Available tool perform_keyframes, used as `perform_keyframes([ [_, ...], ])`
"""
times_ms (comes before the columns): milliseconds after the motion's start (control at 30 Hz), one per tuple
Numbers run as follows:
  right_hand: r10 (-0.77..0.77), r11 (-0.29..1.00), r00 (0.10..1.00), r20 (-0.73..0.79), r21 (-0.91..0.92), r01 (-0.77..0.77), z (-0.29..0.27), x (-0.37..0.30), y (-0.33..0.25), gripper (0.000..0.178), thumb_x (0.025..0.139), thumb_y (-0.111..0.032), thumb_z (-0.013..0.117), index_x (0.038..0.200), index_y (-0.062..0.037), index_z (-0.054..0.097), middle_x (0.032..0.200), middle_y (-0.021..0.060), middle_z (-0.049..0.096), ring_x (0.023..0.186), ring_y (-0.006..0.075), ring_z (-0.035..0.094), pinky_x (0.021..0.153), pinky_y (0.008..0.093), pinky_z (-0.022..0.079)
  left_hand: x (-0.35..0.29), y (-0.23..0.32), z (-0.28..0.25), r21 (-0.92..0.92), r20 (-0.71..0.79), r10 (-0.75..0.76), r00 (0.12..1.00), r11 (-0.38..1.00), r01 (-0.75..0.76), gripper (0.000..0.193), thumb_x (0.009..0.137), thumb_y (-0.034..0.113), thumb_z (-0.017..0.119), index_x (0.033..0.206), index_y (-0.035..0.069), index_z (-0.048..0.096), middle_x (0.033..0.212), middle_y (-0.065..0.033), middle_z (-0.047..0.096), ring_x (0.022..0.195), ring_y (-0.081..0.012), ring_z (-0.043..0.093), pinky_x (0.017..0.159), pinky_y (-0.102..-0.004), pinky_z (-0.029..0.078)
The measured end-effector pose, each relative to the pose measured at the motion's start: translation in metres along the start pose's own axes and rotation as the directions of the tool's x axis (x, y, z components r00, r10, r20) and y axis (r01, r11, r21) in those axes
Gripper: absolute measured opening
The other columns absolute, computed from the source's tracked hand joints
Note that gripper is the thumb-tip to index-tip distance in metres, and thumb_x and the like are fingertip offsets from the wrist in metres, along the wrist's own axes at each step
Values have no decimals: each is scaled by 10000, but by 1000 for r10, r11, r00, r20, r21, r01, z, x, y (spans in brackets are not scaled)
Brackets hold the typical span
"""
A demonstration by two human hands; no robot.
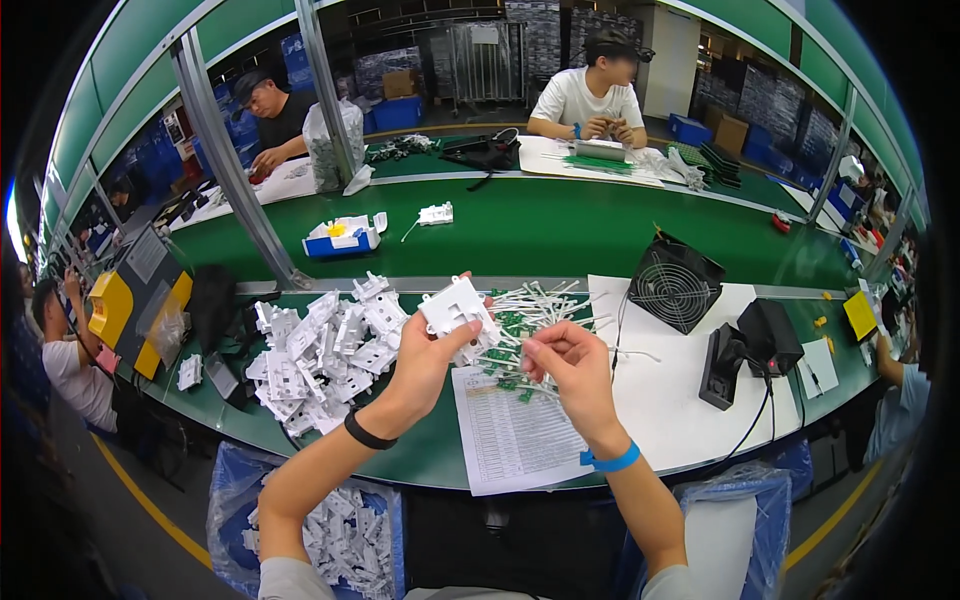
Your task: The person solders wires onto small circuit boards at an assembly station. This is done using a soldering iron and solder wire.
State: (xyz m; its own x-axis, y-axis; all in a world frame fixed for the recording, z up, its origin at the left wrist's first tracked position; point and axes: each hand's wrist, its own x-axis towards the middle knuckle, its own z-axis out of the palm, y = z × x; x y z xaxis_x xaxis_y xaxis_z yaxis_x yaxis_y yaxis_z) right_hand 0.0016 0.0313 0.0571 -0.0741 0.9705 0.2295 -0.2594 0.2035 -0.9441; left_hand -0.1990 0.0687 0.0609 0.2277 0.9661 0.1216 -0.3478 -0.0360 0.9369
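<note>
My left hand (425,362) holds a white plastic housing part (456,310) up above the green bench (560,232). My right hand (570,365) is beside it, fingers pinched on a thin white pin with a green piece (508,357), close to the housing's lower edge. Just behind both hands lies a heap of white pins and small green pieces (535,312). A pile of the same white housings (320,350) lies to the left of my left hand. A black band is on my left wrist, a blue one on my right.
A printed sheet (510,440) lies under my hands. A black fan (675,285) and a black device with cable (750,350) stand at right on white paper. A blue bag of white parts (350,540) sits below the bench. Other people work across and at both sides.
</note>
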Motion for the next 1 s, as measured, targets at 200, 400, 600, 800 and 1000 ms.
perform_keyframes([
  [200, 149, 950, 986, 74, 266, -164, 12, -13, 15, 153, 1013, -157, 619, 951, -23, 577, 865, 153, 731, 699, 164, 703, 617, 260, 546, -9, 2, 29, 10, -119, 136, 984, 991, -136, 679, 913, -16, 680, 1527, 38, 397, 1272, -136, 665, 1104, -164, 659, 956, -296, 525],
  [400, 145, 905, 982, 122, 386, -181, 3, -19, 31, 160, 1018, -189, 621, 965, -40, 600, 846, 104, 714, 666, 133, 651, 613, 254, 507, -12, -6, 41, 78, -114, 210, 971, 976, -202, 692, 905, -23, 685, 1531, 55, 399, 1181, -112, 684, 1074, -140, 649, 927, -280, 529],
  [600, 184, 888, 975, 125, 405, -220, 2, -23, 26, 150, 1018, -187, 624, 952, -53, 608, 778, 55, 671, 613, 111, 593, 595, 238, 471, -14, -10, 47, 119, -97, 244, 965, 965, -232, 673, 904, -25, 680, 1518, 51, 413, 1165, -111, 687, 1064, -135, 648, 918, -274, 531],
  [800, 178, 900, 977, 120, 382, -211, 0, -23, 34, 150, 1013, -176, 633, 944, -46, 605, 788, 58, 672, 626, 106, 594, 594, 239, 469, -15, -15, 49, 109, -90, 242, 966, 967, -232, 601, 904, -29, 683, 1459, 34, 462, 1159, -112, 677, 1080, -158, 651, 916, -285, 540],
  [1000, 107, 971, 994, -8, 217, -103, -1, -24, 41, 140, 1021, -137, 610, 1020, 2, 605, 923, 68, 684, 775, 129, 664, 702, 308, 572, -18, -20, 55, 22, -104, 222, 970, 975, -221, 588, 897, -54, 682, 1422, 42, 433, 1185, -119, 649, 1106, -184, 653, 925, -298, 543],
])
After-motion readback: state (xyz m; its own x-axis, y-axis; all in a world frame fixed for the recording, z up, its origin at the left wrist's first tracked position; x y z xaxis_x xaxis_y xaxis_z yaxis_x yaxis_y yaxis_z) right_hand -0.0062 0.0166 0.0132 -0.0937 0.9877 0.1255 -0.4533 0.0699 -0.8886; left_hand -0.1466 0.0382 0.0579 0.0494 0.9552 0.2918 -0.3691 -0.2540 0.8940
